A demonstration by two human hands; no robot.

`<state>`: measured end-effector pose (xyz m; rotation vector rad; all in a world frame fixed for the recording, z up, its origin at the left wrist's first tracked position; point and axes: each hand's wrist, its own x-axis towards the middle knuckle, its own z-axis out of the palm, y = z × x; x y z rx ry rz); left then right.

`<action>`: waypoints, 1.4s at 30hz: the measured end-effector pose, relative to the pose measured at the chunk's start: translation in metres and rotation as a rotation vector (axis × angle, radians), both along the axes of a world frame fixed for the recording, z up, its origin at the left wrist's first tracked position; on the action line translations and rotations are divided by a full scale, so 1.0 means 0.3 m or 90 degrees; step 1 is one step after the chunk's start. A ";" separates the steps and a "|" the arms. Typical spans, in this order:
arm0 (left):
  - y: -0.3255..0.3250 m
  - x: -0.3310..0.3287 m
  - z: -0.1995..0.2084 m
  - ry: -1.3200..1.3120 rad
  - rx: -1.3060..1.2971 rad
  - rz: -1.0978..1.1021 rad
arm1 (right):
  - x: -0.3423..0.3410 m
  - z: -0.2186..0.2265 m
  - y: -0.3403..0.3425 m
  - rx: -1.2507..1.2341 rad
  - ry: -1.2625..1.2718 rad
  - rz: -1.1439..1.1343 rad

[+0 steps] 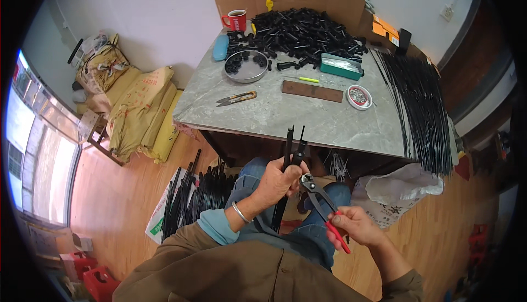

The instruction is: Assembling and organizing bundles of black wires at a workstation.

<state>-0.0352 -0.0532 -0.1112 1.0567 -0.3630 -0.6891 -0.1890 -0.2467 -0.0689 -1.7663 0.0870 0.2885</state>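
Note:
My left hand (279, 181) is closed round thin black rods (289, 143), held upright over my lap in front of the table edge. A black piece with a thicker end (298, 155) stands among them at the fingertips. In my right hand (354, 225) are pincers (321, 198) with red handles, the fingers wrapped round the grips. The pincers' metal head lies against the left hand's fingers, beside the lower part of the thicker piece. Whether the jaws bite on anything is too small to tell.
On the grey table (241, 113) lie a heap of black plastic parts (307, 33), a round metal dish (246, 77), thread snips (237, 98), a brown bar (312, 91), a small white tub (359, 98) and a green box (340, 69). Long black rods (414, 110) cover its right side; more (211, 192) stand at floor level.

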 end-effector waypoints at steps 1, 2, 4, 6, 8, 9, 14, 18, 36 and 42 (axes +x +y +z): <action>-0.004 -0.008 0.004 -0.027 -0.006 -0.003 | -0.022 -0.006 -0.005 0.339 0.330 0.009; -0.011 -0.010 0.013 -0.026 -0.009 -0.011 | -0.044 -0.064 -0.014 0.500 0.322 0.062; -0.014 -0.016 0.019 -0.025 0.007 0.018 | -0.001 0.032 -0.004 0.295 0.325 0.103; -0.020 -0.013 0.020 -0.012 0.020 0.034 | 0.043 0.107 -0.011 -0.078 0.253 0.152; -0.020 -0.011 0.015 -0.003 0.031 0.050 | 0.049 0.076 -0.011 -0.220 -0.018 0.084; -0.015 -0.006 0.003 0.000 0.015 0.048 | 0.054 0.066 -0.008 -0.356 -0.293 0.008; 0.005 0.017 -0.032 0.031 -0.045 0.016 | 0.034 0.046 -0.001 0.251 0.285 -0.045; 0.003 -0.005 0.013 -0.016 0.011 0.024 | 0.024 -0.002 -0.049 0.342 0.342 0.112; 0.002 -0.005 0.027 -0.006 0.012 -0.031 | 0.035 -0.051 -0.060 0.605 0.344 0.163; 0.007 0.001 0.030 0.009 0.042 0.000 | 0.077 0.101 -0.036 -0.337 -0.094 0.054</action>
